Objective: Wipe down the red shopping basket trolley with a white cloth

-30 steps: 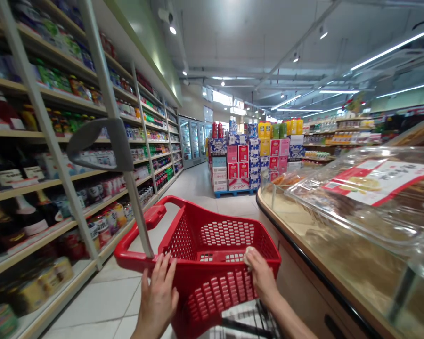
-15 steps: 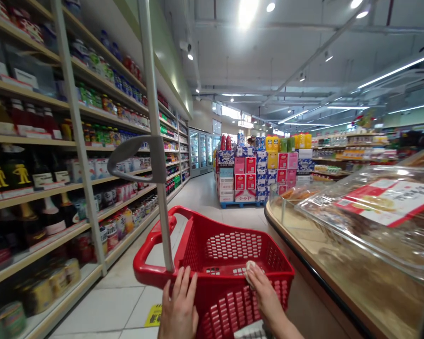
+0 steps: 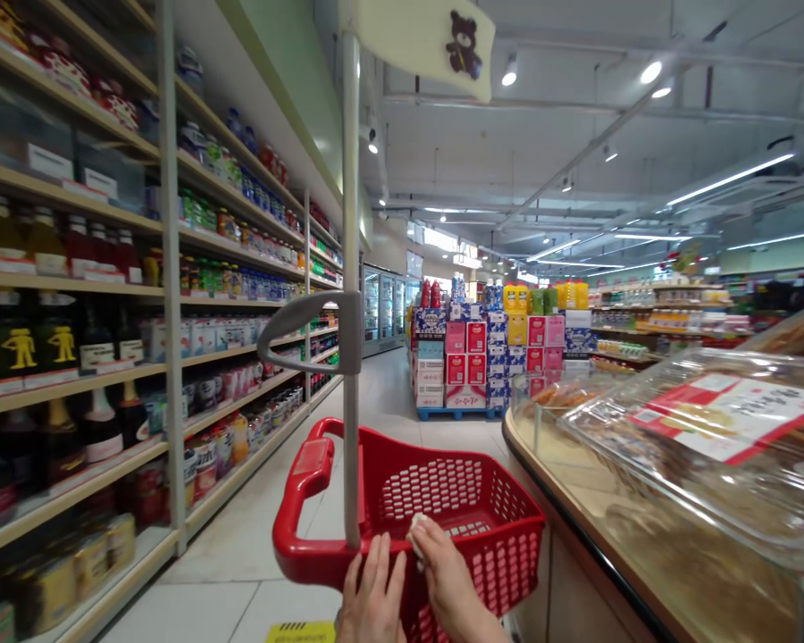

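Your left hand (image 3: pixel 373 597) lies flat on the near rim of the one red shopping basket (image 3: pixel 435 518), fingers stretched up against the rim right at the foot of the grey pole (image 3: pixel 351 357); its grip is released, pressing rather than wrapping. Your right hand (image 3: pixel 446 580) sits just beside it on the same rim, its grip clenched on a small white wad (image 3: pixel 416 527), cloth or tissue, you cannot tell which, pressed to the plastic. The two hands are almost touching.

The basket is low in the middle of the view, its mesh walls showing nothing inside, with one thick red handle (image 3: pixel 301 482) curving up on the left. The single pole rises from the near rim, carries one grey hand loop (image 3: pixel 301 330) partway up and one cream sign with a bear figure (image 3: pixel 435 36) at the top.

To your left run long shelves (image 3: pixel 94 357) of bottles and jars, five tiers in sight. To your right a curved counter (image 3: pixel 576 500) carries clear lidded bins (image 3: pixel 697 438), one bearing a red and white label (image 3: pixel 730 415). Ahead, one pallet stack of cartons (image 3: pixel 475 357) stands on the tiled floor (image 3: pixel 241 572), with a yellow floor marking (image 3: pixel 301 632) near your feet.
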Demonstrator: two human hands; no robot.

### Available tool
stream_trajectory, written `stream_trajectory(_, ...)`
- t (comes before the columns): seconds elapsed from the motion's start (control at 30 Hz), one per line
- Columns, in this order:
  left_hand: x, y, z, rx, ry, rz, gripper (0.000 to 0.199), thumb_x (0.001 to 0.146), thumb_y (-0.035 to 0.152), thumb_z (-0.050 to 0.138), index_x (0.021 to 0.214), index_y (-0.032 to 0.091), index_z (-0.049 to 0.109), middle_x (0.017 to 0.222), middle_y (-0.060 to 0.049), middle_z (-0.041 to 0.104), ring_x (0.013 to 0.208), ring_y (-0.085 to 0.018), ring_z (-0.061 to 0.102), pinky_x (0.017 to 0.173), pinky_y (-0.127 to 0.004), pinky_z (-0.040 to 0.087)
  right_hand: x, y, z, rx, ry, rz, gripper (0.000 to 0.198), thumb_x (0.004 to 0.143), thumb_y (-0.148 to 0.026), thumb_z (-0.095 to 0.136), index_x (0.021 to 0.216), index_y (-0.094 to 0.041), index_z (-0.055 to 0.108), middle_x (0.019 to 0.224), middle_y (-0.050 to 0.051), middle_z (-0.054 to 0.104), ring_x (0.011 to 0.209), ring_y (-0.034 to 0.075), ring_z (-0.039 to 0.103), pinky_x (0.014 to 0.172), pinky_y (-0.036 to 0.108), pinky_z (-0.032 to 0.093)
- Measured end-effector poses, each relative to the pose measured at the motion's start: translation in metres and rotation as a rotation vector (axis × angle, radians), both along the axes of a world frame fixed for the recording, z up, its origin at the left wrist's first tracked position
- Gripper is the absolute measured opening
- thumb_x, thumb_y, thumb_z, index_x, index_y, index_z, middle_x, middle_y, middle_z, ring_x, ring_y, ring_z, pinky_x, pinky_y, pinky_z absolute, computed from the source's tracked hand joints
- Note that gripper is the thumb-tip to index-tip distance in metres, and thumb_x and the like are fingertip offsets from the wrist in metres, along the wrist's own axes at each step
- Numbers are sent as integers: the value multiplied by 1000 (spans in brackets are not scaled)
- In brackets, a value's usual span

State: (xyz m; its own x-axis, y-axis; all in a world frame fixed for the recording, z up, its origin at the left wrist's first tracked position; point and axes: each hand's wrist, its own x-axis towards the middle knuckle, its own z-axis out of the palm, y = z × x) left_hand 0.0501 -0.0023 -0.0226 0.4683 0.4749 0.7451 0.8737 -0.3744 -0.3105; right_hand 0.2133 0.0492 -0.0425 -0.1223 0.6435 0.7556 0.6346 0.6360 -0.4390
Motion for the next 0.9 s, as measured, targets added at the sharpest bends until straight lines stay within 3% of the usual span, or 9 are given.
stream_trajectory(0.13,-39,-2,28,-30,-61,-48,57,65,10,42,120,24,44,112,-2,59,104,-16,51,98,-35,25,-7,-9,12,-29,-23,47,30,83,-21,39,102,-23,62,105,7,62,98,19,58,84,31,48)
stream_trajectory(0.27,-84,-3,63,-152,-310,205,38,73,26,43,109,20,53,112,-7,58,109,-22,46,94,-40,31,0,-1,13,-53,10,-28,29,81,-17,39,93,-23,65,95,6,65,91,19,60,79,31,49)
stream_trajectory(0.33,-93,-5,77,-304,-323,214,27,75,31,42,93,20,59,101,-5,62,108,-23,47,89,-39,34,-13,0,14,-66,41,-14,32,80,-12,37,92,-22,64,95,6,64,92,19,59,81,31,48)
stream_trajectory(0.43,-91,-11,86,-400,-284,153,22,79,31,39,77,20,58,84,-3,63,93,-20,53,89,-39,33,-50,-12,20,-63,63,29,38,76,-6,37,103,-21,61,108,8,60,105,20,53,91,37,42)
stream_trajectory(0.57,-80,-23,84,-341,-283,166,19,80,31,41,78,20,56,81,-2,62,85,-19,54,93,-43,27,-88,-37,25,-15,105,126,53,75,-1,35,122,-20,47,128,8,45,122,20,36,100,43,32)
stream_trajectory(0.67,-71,-33,82,-315,-280,201,17,80,31,43,79,20,57,82,-3,62,85,-19,53,93,-44,26,-89,-49,20,15,132,153,56,75,0,33,127,-20,41,133,7,39,125,19,30,101,44,31)
stream_trajectory(0.77,-57,-39,82,-310,-278,216,16,79,29,45,75,19,57,77,-3,61,82,-19,53,93,-44,28,-75,-55,23,11,146,129,50,77,-3,33,122,-21,47,127,7,46,121,19,37,100,42,34)
stream_trajectory(0.83,-45,-40,83,-300,-280,208,16,78,29,47,73,19,57,73,-3,60,78,-19,53,91,-42,30,-65,-59,43,47,174,123,47,80,-5,32,122,-22,47,126,7,47,119,18,40,98,40,37)
stream_trajectory(0.9,-30,-39,81,-299,-279,184,15,78,28,47,71,19,57,70,-3,59,76,-19,52,89,-41,33,-56,-62,81,167,203,122,46,83,-8,32,125,-22,43,131,6,41,121,18,37,99,40,36)
